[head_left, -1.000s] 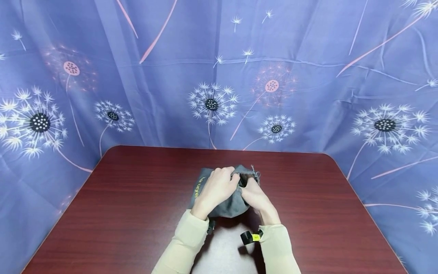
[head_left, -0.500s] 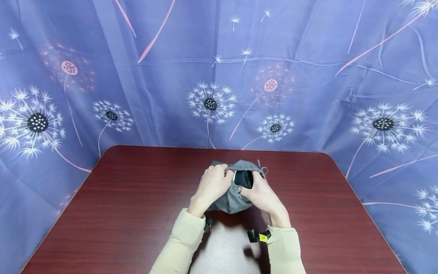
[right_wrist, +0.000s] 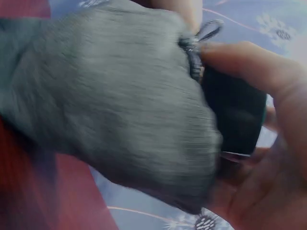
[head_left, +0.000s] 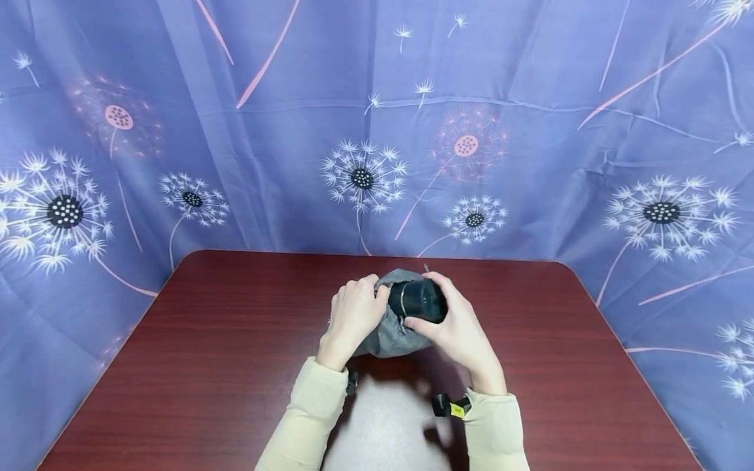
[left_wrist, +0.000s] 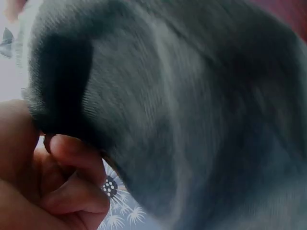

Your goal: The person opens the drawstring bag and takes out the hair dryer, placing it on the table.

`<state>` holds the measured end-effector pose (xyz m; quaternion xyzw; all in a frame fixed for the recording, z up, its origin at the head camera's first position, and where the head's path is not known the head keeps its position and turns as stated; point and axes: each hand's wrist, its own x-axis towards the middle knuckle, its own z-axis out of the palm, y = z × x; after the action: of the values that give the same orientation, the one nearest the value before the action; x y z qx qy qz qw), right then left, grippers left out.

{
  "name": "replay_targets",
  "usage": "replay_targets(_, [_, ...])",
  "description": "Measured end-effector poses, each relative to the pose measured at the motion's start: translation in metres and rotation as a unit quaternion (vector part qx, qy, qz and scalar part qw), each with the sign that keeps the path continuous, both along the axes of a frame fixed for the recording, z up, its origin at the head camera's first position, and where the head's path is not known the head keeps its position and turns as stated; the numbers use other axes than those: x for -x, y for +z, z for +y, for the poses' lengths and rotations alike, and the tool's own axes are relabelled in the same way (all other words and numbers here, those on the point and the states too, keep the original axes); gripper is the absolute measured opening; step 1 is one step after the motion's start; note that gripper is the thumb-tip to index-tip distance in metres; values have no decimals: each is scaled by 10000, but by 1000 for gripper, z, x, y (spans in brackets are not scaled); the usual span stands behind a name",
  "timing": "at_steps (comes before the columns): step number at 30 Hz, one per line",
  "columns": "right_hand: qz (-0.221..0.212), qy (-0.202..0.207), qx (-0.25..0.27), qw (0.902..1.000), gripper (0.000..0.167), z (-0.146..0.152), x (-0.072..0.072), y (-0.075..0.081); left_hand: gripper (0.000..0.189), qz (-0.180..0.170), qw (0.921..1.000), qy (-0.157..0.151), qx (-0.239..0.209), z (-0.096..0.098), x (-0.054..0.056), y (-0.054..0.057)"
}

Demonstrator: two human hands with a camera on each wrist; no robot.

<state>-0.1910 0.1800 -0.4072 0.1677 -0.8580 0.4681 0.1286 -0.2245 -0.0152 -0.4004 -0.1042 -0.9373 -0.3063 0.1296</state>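
A grey cloth drawstring bag (head_left: 390,335) is held above the table. Out of its mouth, on the right side, sticks a dark, round-barrelled hair dryer (head_left: 419,299) with a thin gold ring; the rest of it is hidden inside. My left hand (head_left: 351,315) grips the bag at its mouth, with curled fingers in the left wrist view beside the grey cloth (left_wrist: 144,129). Around the dryer's exposed end, my right hand (head_left: 462,330) holds on with thumb and fingers spread on opposite sides. The right wrist view shows the drawstring loop (right_wrist: 210,29) near the thumb.
Under the hands lies a reddish-brown wood-grain table (head_left: 235,366) with rounded far corners. A blue curtain (head_left: 283,163) with dandelion prints hangs behind and beside it. A black wrist device with a yellow label (head_left: 457,411) sits at the right cuff.
The right hand was inside the bag's mouth and has drawn the dryer's dark end out to the right. The left hand has moved slightly, still gripping the bag.
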Motion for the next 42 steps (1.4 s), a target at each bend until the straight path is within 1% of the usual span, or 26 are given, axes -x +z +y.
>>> replay_targets(3, [-481, -234, 706, 9961, 74, 6, 1, -3, 18, -67, 9999, 26, 86, 0, 0, -2])
replay_targets(5, [-787, -361, 1170, 9893, 71, 10, 3, -5, 19, -76, 9999, -24, 118, 1, 0, -2])
replay_targets(7, [-1042, -486, 1635, 9798, 68, 12, 5, -7, 21, -68, 9998, -92, 169, 2, 0, -3])
replay_targets(9, [-1305, -579, 2155, 9660, 67, 14, 7, -8, 22, -47, 9996, -123, 237, 2, 0, -4])
replay_targets(13, [-1757, -756, 3086, 9318, 66, 20, 7, -7, 19, -5, 9994, -95, 322, 2, 0, -5])
replay_targets(15, [-1914, -821, 3455, 9150, 65, 24, 7, -5, 17, 35, 9994, -62, 327, 2, 1, -5])
replay_targets(17, [-2018, -903, 3657, 9041, 65, 29, 5, -4, 17, 40, 9995, -63, 307, 1, 1, -5])
replay_targets(19, [-2071, -905, 3886, 8933, 63, 34, 3, -2, 17, 17, 9996, -86, 284, 1, 1, -5])
replay_targets(20, [-2072, -925, 3957, 8899, 62, 35, 2, -1, 18, 11, 9996, -99, 272, 0, 1, -5])
replay_targets(22, [-2054, -964, 4056, 8855, 59, 39, 1, 1, 18, -10, 9996, -126, 233, -1, 1, -5])
replay_targets(26, [-1912, -1069, 4290, 8763, 49, 44, 0, 2, 18, 67, 9998, -89, 170, -4, 2, -5])
replay_targets(29, [-1855, -1061, 4508, 8667, 43, 47, 1, 1, 23, 83, 9999, -75, 75, -5, 2, -5])
replay_targets(31, [-1854, -1010, 4620, 8614, 40, 49, 2, -1, 25, 56, 9999, -96, -24, -6, 3, -4])
replay_targets(34, [-1830, -897, 4854, 8502, 36, 50, 4, -3, 26, -2, 9999, -65, -92, -6, 3, -4])
replay_targets(37, [-1720, -814, 5102, 8387, 29, 51, 4, -4, 25, -79, 9999, 27, -106, -7, 5, -3])
replay_targets(40, [-1580, -702, 5300, 8302, 21, 53, 3, -4, 24, -158, 9998, 125, -81, -9, 6, -3])
replay_targets(42, [-1468, -585, 5481, 8214, 15, 55, 2, -5, 22, -158, 9997, 177, -51, -12, 7, -3])
